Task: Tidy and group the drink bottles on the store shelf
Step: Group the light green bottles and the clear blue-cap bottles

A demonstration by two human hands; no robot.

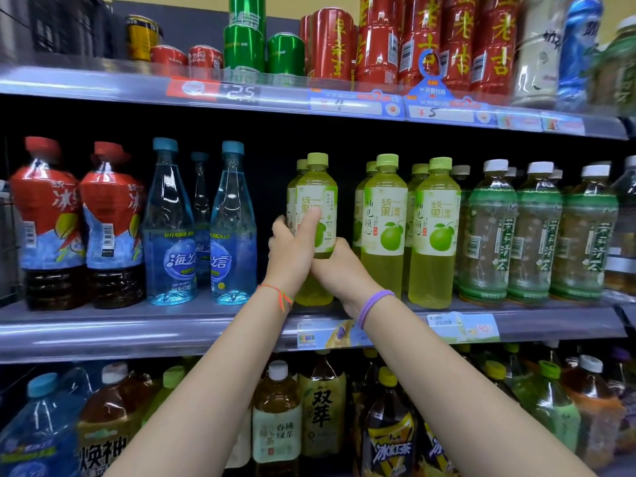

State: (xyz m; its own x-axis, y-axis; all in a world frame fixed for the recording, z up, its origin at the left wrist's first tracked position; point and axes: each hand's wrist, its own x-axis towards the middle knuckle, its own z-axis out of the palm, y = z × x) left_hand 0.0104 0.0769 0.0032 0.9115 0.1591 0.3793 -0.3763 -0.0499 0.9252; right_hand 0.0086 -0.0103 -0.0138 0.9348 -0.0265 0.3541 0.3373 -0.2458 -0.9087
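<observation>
On the middle shelf (137, 325) a yellow-green pomelo drink bottle (318, 197) with a green cap stands upright. Both hands hold it. My left hand (292, 249) wraps its left side with the thumb up on the label. My right hand (339, 270) grips its lower right side. Another bottle of the same drink stands right behind it. Two more rows of the same drink (383, 222) (435, 228) stand to the right, with a gap between them and the held bottle.
Left of the hands stand blue water bottles (232, 225) and red-labelled iced tea bottles (48, 222). Green jasmine tea bottles (488, 232) fill the right. Cans (330, 43) line the top shelf. Large tea bottles (321, 404) crowd the bottom shelf under my arms.
</observation>
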